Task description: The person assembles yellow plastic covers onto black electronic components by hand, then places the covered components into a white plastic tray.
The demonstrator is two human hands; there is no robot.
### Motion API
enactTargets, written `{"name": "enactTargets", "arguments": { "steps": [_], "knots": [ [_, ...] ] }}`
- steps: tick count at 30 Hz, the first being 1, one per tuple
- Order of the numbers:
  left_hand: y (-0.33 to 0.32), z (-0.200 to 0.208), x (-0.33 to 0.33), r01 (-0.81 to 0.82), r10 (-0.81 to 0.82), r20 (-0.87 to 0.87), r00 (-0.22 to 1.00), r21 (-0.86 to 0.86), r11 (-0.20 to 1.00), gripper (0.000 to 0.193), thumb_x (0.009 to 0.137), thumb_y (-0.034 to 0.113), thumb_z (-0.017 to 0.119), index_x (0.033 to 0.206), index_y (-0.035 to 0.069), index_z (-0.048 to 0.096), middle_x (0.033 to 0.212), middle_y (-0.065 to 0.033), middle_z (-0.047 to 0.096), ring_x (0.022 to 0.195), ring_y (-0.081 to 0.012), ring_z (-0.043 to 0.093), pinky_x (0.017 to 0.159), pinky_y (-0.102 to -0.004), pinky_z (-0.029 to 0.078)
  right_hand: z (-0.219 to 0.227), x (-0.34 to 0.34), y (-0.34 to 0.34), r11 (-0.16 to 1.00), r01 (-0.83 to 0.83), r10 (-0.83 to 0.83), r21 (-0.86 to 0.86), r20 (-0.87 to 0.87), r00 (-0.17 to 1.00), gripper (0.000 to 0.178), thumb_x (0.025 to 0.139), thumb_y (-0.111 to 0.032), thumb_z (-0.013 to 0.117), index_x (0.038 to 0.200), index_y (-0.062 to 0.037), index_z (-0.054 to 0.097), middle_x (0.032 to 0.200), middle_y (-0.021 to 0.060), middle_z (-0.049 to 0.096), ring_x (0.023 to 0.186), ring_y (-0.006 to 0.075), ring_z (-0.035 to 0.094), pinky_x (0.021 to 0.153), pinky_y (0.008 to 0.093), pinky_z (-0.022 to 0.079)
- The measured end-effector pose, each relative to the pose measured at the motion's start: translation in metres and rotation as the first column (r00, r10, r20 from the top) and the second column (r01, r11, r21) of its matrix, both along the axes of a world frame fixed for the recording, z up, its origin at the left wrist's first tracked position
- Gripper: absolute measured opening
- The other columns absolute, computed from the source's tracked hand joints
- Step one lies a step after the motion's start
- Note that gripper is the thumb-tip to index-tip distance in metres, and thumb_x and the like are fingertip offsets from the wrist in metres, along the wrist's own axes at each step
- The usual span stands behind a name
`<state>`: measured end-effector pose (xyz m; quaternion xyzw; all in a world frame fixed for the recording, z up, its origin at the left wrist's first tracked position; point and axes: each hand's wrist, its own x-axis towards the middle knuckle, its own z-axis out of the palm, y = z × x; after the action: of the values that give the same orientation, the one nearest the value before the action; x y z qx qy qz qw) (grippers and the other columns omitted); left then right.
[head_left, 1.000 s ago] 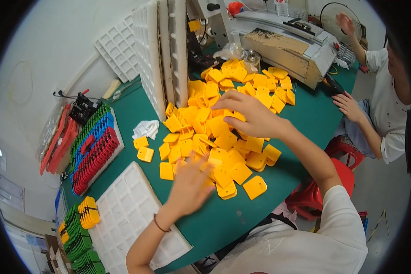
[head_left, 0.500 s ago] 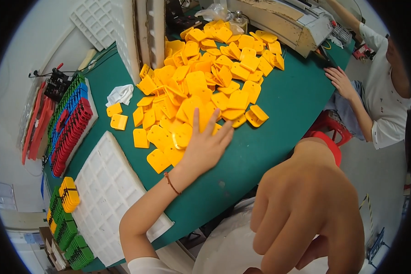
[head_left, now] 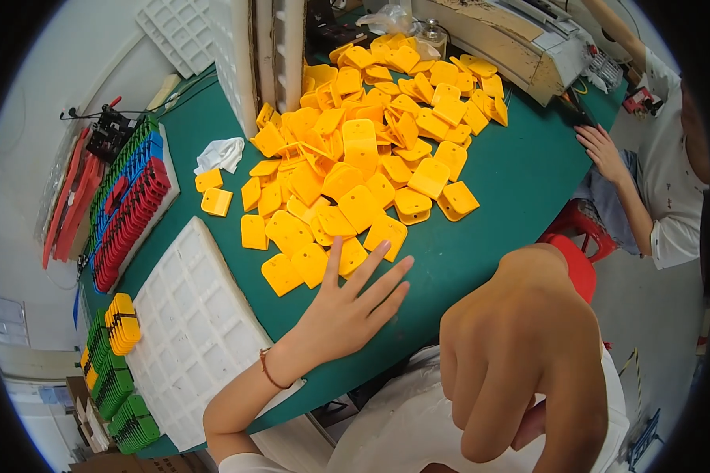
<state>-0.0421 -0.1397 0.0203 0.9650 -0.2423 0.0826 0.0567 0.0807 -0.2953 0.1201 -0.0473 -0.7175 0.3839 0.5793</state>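
A large heap of yellow plastic pieces [head_left: 359, 206] lies on the green table; they are flat with rounded corners, some folded over, many with a small hole. My left hand [head_left: 341, 315] is palm down at the heap's near edge, fingers spread and holding nothing. Its fingertips are by the nearest yellow pieces; I cannot tell whether they touch. Close to the camera at the lower right, my right hand [head_left: 525, 347] is closed, with its fingers curled down and the thumb partly showing. Whatever it may hold is hidden.
A white gridded tray [head_left: 193, 331] lies left of my forearm. Banded stacks of green pieces [head_left: 112, 386] and a rack of red, blue and green pieces [head_left: 134, 205] line the left edge. A white cloth [head_left: 219, 155] lies nearby. At right, a co-worker's hand [head_left: 599, 150] rests on the table.
My left hand has drawn back from the top of the heap toward the near table edge, fingers spreading wider. My right hand stays closed near the camera. The view has shifted slightly.
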Motion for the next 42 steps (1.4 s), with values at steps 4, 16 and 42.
{"name": "enactTargets", "arguments": {
  "steps": [4,16,42],
  "knots": [
    [0.018,-0.001,-0.021,-0.041,0.042,-0.015,0.999,0.016,0.999,0.028,0.081,0.018,0.059,0.108,0.011,0.059,0.138,-0.0053,0.040,0.132,-0.0280,0.032,0.104,-0.0664,0.015,-0.010,0.002,0.011,0.996,-0.086,0.086,-0.013,-0.009,0.996,0.011,0.088,-0.002,0.047,0.089,-0.0018,0.058,0.070,0.0100,0.050,0.047,0.0173,0.045,0.040,0.0263,0.034],
    [0.044,-0.025,-0.031,-0.161,0.316,0.107,0.943,-0.683,0.712,0.026,0.068,-0.007,0.064,0.092,0.002,0.065,0.090,-0.0109,0.060,0.084,-0.0284,0.058,0.074,-0.0345,0.046,-0.113,0.039,0.049,0.710,0.588,-0.417,-0.389,0.440,0.795,0.010,0.079,-0.005,0.049,0.079,-0.0045,0.058,0.070,0.0067,0.061,0.061,0.0179,0.059,0.055,0.0284,0.044],
    [0.045,-0.024,-0.038,-0.222,0.351,0.022,0.936,-0.737,0.638,0.024,0.074,-0.007,0.059,0.096,0.000,0.060,0.083,-0.0123,0.062,0.076,-0.0270,0.059,0.069,-0.0312,0.047,-0.151,0.099,-0.071,-0.323,0.923,-0.568,0.209,0.738,-0.366,0.074,0.067,-0.012,0.076,0.132,-0.0066,0.042,0.102,0.0117,0.058,0.095,0.0291,0.052,0.085,0.0362,0.042]
  ]
}}
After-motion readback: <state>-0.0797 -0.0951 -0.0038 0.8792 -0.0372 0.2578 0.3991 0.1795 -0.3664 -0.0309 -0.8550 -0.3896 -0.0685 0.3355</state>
